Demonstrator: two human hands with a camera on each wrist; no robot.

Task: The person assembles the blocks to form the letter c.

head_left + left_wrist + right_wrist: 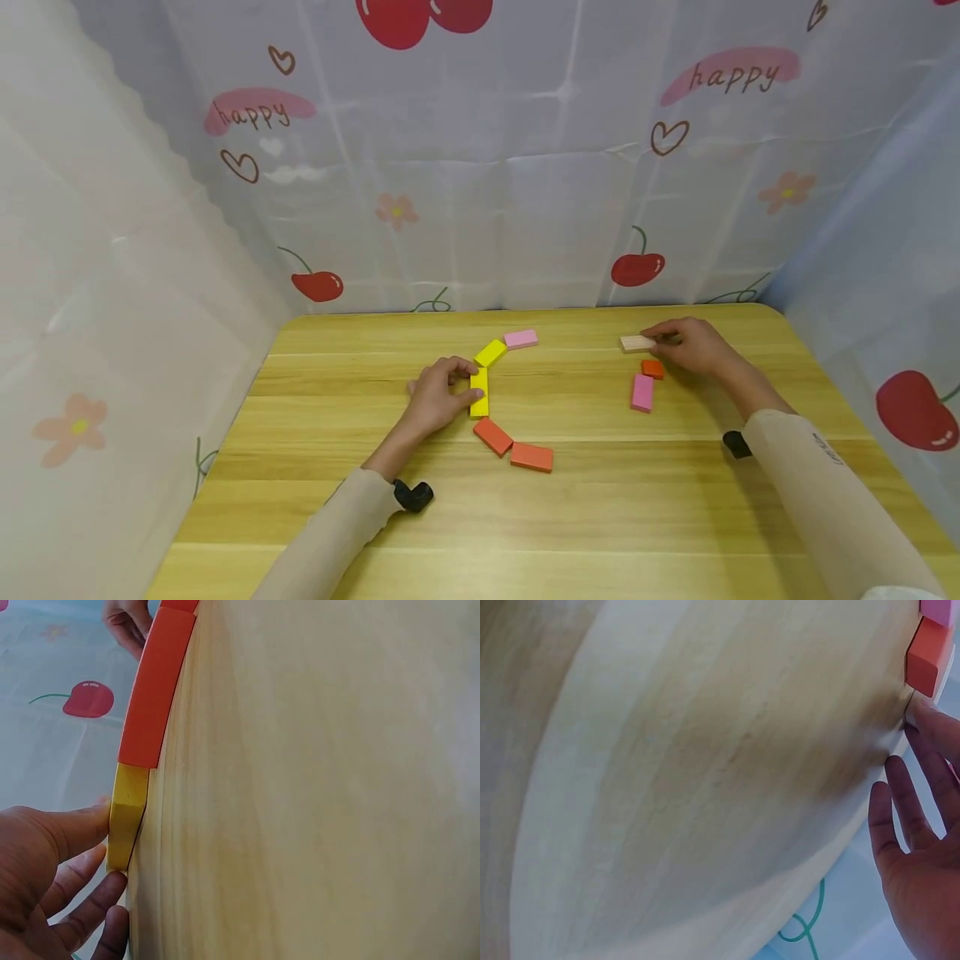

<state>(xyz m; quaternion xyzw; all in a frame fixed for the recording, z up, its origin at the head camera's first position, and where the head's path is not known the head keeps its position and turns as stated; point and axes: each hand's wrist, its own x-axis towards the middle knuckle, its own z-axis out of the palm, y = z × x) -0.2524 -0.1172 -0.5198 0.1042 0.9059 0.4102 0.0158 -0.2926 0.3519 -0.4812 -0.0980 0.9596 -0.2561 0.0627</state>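
Centrally, left hand (437, 398) pinches flat yellow wooden block (479, 392), red blocks (492, 436) at its 6 o'clock | right hand (693, 344) grips pale wooden block (637, 342), 1 o'clock on wooden table (600, 517)

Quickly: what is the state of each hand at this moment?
Left hand: holds the yellow block between thumb and fingers.
Right hand: fingers touch the pale block; grip cannot be told.
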